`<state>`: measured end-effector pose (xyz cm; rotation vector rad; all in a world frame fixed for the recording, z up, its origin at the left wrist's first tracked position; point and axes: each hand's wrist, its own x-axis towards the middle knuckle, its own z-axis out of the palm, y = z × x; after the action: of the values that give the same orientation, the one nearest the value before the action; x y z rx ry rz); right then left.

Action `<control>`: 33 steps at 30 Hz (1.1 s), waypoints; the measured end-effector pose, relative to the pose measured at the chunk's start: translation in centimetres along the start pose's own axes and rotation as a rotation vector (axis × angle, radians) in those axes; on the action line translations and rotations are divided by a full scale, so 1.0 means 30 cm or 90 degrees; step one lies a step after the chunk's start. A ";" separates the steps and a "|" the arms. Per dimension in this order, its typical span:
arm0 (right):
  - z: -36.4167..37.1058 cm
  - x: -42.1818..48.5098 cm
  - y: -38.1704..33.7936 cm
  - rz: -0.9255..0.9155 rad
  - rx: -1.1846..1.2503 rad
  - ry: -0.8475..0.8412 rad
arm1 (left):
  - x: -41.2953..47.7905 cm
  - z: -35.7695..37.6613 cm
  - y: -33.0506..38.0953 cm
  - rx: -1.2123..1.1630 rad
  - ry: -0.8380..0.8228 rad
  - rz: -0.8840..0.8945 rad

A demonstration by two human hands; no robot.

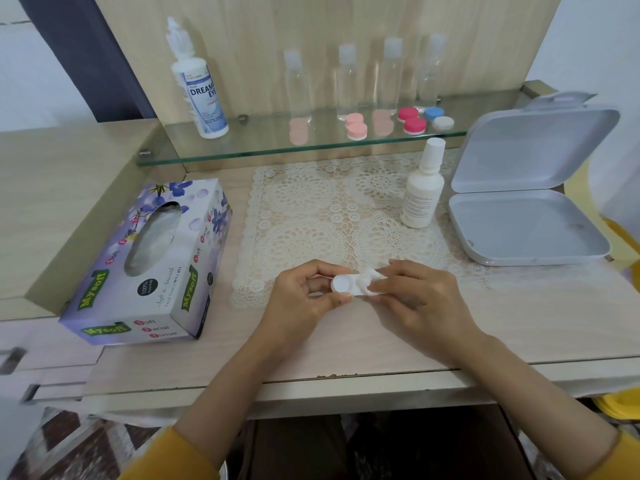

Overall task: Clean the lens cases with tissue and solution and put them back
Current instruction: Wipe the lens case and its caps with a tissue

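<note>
At the front edge of the desk (346, 344), both hands wipe a white lens case with tissue.
The tissue box (145, 258) lies on the left with its slot facing up, probably so sheets pull out easily, and the solution bottle (201, 84) stands on the glass shelf (311, 147). The left hand (304, 299) pinches the white lens case (346, 285) by its left cup, holding it steady over the lace mat (332, 216). The right hand (419, 299) grips a tissue wad (370, 277) against the right cup. Coloured lens cases (412, 120) wait on the shelf. A small white bottle (422, 188) stands close by, and the grey box (530, 216) lies open, perhaps for storing the cases.
</note>
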<state>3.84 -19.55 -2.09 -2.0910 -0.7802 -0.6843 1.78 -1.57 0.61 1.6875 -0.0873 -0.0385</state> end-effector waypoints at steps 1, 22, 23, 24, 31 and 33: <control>0.001 0.000 0.001 0.003 0.006 0.000 | 0.000 0.001 0.000 -0.001 0.001 0.001; 0.000 0.000 -0.007 0.014 -0.014 0.007 | -0.004 0.000 0.003 -0.005 0.005 -0.002; 0.000 0.000 -0.006 0.015 -0.018 0.013 | -0.005 0.000 0.003 -0.002 0.006 -0.002; 0.001 0.000 -0.005 0.019 -0.016 0.018 | -0.005 0.001 0.002 0.002 0.007 -0.001; 0.001 -0.001 -0.004 0.033 -0.030 0.015 | -0.008 0.012 0.005 0.016 0.021 0.019; -0.005 0.001 -0.007 0.040 -0.007 0.032 | -0.008 0.015 0.007 0.018 0.032 0.027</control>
<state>3.68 -19.55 -1.87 -2.0916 -0.6804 -0.7055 1.50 -2.02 0.76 1.7131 -0.0861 0.0380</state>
